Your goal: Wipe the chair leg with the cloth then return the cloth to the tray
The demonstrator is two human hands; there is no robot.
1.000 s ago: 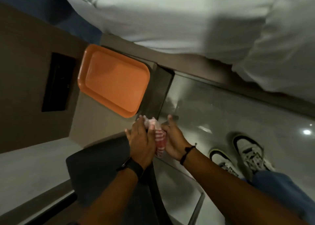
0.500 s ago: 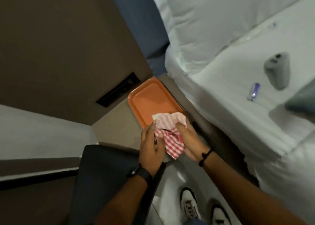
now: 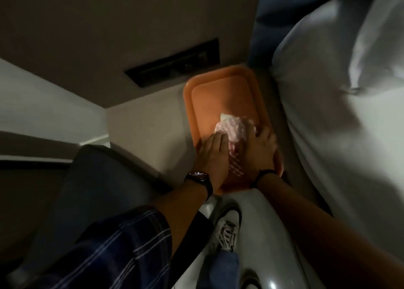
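Note:
The red-and-white checked cloth [image 3: 235,129] lies bunched on the orange tray [image 3: 218,96], at its near half. My left hand [image 3: 211,152] rests on the cloth's left side and my right hand [image 3: 262,148] on its right side, both with fingers laid over the fabric. A strip of the cloth shows between my two wrists. The dark chair [image 3: 105,186] stands at the lower left; its legs are hidden.
The tray sits on a beige low table top [image 3: 148,131] against a brown wall panel with a black slot [image 3: 175,63]. A white bed [image 3: 341,113] runs along the right. My shoe [image 3: 227,229] stands on the glossy floor below.
Both hands carried the cloth up from beside the chair and over the tray, then lowered it onto the tray. The view swung toward the tray and bed.

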